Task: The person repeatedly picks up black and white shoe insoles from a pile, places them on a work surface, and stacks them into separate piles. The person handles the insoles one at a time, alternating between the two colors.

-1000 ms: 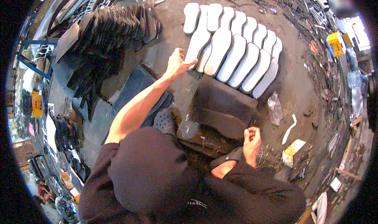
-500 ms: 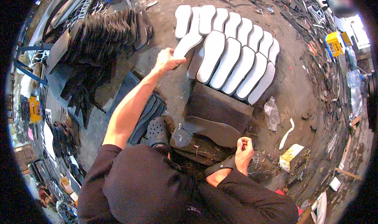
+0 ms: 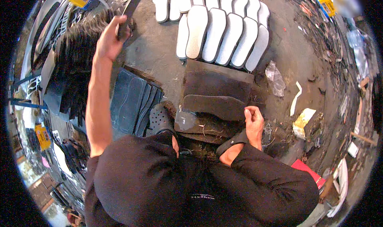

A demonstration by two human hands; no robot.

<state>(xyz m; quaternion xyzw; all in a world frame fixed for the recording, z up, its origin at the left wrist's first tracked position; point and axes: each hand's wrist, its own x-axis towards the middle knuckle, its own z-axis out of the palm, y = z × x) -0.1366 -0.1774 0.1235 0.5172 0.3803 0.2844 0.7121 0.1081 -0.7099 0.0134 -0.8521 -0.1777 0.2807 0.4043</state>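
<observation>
- Upper left: left hand [image 3: 115, 33] grips 1 dark sole [image 3: 134, 1], long axis slanting up-right.
- Centre right: right hand [image 3: 254, 122], well apart, curled; cannot tell if holding anything.

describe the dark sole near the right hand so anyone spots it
Find the white soles; nearer the person is a dark board. At its near side, by the right hand, lies the dark sole, curved, unlike the straight-edged board.

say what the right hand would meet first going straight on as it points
Probably the dark sheet, near its right edge, just past the dark sole beside the right hand; depth is unclear.
</observation>
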